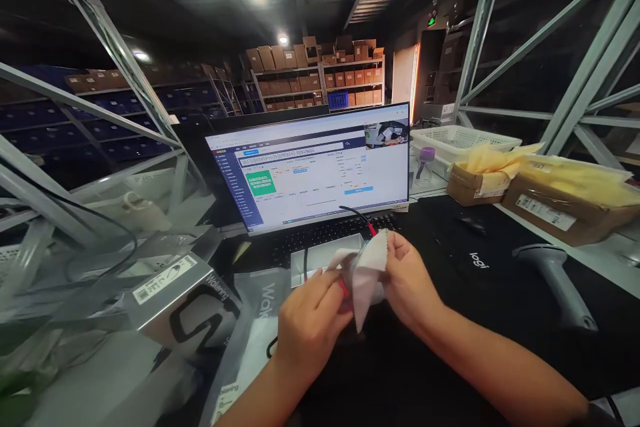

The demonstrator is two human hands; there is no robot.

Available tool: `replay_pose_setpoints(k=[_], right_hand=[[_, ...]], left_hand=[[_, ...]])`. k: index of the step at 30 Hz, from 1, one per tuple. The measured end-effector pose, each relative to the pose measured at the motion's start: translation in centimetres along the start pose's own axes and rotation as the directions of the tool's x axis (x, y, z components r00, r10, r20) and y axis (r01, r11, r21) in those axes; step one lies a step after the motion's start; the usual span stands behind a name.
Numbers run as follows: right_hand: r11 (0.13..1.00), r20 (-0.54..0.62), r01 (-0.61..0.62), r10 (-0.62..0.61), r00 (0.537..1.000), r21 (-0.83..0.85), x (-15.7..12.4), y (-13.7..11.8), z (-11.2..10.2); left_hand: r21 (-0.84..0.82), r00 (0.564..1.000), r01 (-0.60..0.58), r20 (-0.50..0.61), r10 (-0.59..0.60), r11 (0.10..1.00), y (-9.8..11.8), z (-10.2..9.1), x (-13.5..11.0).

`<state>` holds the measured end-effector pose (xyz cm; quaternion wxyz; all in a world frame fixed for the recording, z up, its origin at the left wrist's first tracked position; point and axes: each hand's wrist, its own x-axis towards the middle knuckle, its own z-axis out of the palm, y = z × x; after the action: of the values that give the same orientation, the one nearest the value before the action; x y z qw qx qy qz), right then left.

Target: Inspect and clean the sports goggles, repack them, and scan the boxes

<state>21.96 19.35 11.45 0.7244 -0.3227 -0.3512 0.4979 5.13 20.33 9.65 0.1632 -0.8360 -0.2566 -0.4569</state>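
My left hand (313, 313) is closed around a pair of glasses with red parts and thin black arms (357, 213). Much of the frame is hidden by my fingers and a white cloth (369, 273) with a zigzag edge. The cloth is draped over the lens area, pinched by my right hand (407, 273). An open pale box (325, 255) lies just behind my hands. Left of them are a clear printed plastic bag (260, 293) and a grey product box (180, 300) with a black frame picture and a white label.
A monitor (310, 173) stands ahead, with a black keyboard (325, 230) below it. On the black desk mat at right lies a grey barcode scanner (557, 280). Cardboard boxes (545, 207) with yellow envelopes and a white basket (465, 137) are beyond. Metal shelf posts rise on both sides.
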Motion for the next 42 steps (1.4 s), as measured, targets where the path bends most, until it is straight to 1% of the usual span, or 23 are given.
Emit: replay_pose_setpoints(k=[2, 4, 5, 6, 8, 10, 11, 14, 16, 18, 20, 21, 23, 24, 26, 29, 31, 32, 35, 38, 40, 41, 42], right_hand=[[0.963, 0.029, 0.168, -0.166, 0.986, -0.209, -1.0, 1.7, 0.2], [0.853, 0.128, 0.33, -0.304, 0.944, -0.404, -1.9, 2.9, 0.4], [0.805, 0.178, 0.375, -0.331, 0.927, -0.459, -2.1, 3.1, 0.4], [0.79, 0.209, 0.384, -0.323, 0.923, -0.478, -2.1, 3.0, 0.4], [0.863, 0.197, 0.281, -0.216, 0.956, -0.419, -1.5, 1.9, 0.1], [0.96, 0.147, 0.099, -0.061, 0.987, -0.262, -0.4, 0.3, -0.2], [0.985, 0.126, 0.013, 0.009, 0.992, -0.171, 0.2, -0.5, -0.4], [0.989, 0.089, -0.15, 0.15, 0.985, -0.003, 1.6, -2.1, -0.9], [0.981, 0.086, -0.193, 0.193, 0.977, -0.013, 2.3, -2.6, -1.3], [0.973, 0.151, -0.198, 0.215, 0.965, -0.117, 3.0, -3.1, -2.1], [0.942, 0.262, -0.117, 0.205, 0.943, -0.314, 3.7, -4.1, -3.4], [0.909, 0.302, -0.027, 0.166, 0.939, -0.416, 4.1, -4.8, -4.2], [0.804, 0.329, 0.184, 0.015, 0.944, -0.565, 4.4, -6.4, -5.7], [0.751, 0.326, 0.258, -0.06, 0.943, -0.608, 4.4, -7.1, -6.3], [0.67, 0.33, 0.346, -0.157, 0.931, -0.657, 3.8, -8.3, -7.0], [0.521, 0.443, 0.478, -0.2, 0.874, -0.707, 2.2, -9.0, -7.0], [0.412, 0.56, 0.574, -0.168, 0.811, -0.708, 1.3, -8.9, -6.6], [0.381, 0.613, 0.609, -0.127, 0.78, -0.696, 0.9, -8.8, -6.3], [0.365, 0.72, 0.668, 0.008, 0.694, -0.649, 0.4, -8.4, -5.3], [0.394, 0.764, 0.673, 0.135, 0.631, -0.625, 0.2, -7.3, -4.2], [0.428, 0.766, 0.648, 0.203, 0.61, -0.629, -0.2, -6.0, -3.4], [0.441, 0.754, 0.626, 0.223, 0.618, -0.643, -0.5, -5.2, -3.0], [0.444, 0.729, 0.596, 0.23, 0.645, -0.668, -0.9, -4.4, -2.6]], left_hand=[[0.012, 0.999, 0.049, -0.007, -0.049, 0.999, -0.1, -0.1, 0.0], [0.007, 0.997, 0.076, -0.005, -0.076, 0.997, -0.2, -0.1, 0.0], [-0.004, 0.997, 0.08, -0.007, -0.08, 0.997, -0.3, -0.1, 0.1], [-0.027, 0.997, 0.083, -0.006, -0.083, 0.996, -0.3, -0.1, 0.2], [-0.106, 0.996, 0.093, 0.022, -0.091, 0.99, -0.5, -0.1, 0.3], [-0.193, 0.994, 0.098, 0.059, -0.088, 0.976, -0.6, 0.0, 0.3], [-0.231, 0.993, 0.094, 0.087, -0.075, 0.968, -0.8, 0.0, 0.3], [-0.297, 0.991, 0.036, 0.135, 0.005, 0.954, -1.2, -0.1, 0.4], [-0.31, 0.987, -0.001, 0.153, 0.051, 0.951, -1.6, -0.4, 0.5], [-0.299, 0.986, 0.006, 0.161, 0.045, 0.954, -2.0, -1.0, 0.8], [-0.293, 0.986, 0.065, 0.169, -0.015, 0.954, -2.3, -1.8, 1.1], [-0.295, 0.984, 0.098, 0.172, -0.049, 0.951, -2.5, -2.2, 1.2], [-0.298, 0.978, 0.148, 0.185, -0.096, 0.943, -2.8, -3.1, 1.4], [-0.296, 0.974, 0.163, 0.199, -0.106, 0.941, -3.0, -3.4, 1.4], [-0.289, 0.965, 0.167, 0.245, -0.095, 0.943, -3.2, -3.9, 1.3], [-0.279, 0.952, 0.127, 0.303, -0.038, 0.952, -3.1, -4.1, 1.3], [-0.276, 0.945, 0.081, 0.328, 0.015, 0.958, -2.8, -4.2, 1.4], [-0.275, 0.94, 0.058, 0.338, 0.04, 0.96, -2.7, -4.2, 1.5], [-0.26, 0.915, -0.007, 0.388, 0.111, 0.966, -2.3, -4.4, 1.8], [-0.209, 0.883, -0.104, 0.43, 0.187, 0.972, -1.8, -4.1, 1.8], [-0.173, 0.868, -0.182, 0.435, 0.241, 0.968, -1.6, -3.5, 1.5], [-0.158, 0.861, -0.216, 0.435, 0.264, 0.964, -1.5, -3.2, 1.4], [-0.141, 0.855, -0.244, 0.436, 0.282, 0.959, -1.4, -2.8, 1.2]])
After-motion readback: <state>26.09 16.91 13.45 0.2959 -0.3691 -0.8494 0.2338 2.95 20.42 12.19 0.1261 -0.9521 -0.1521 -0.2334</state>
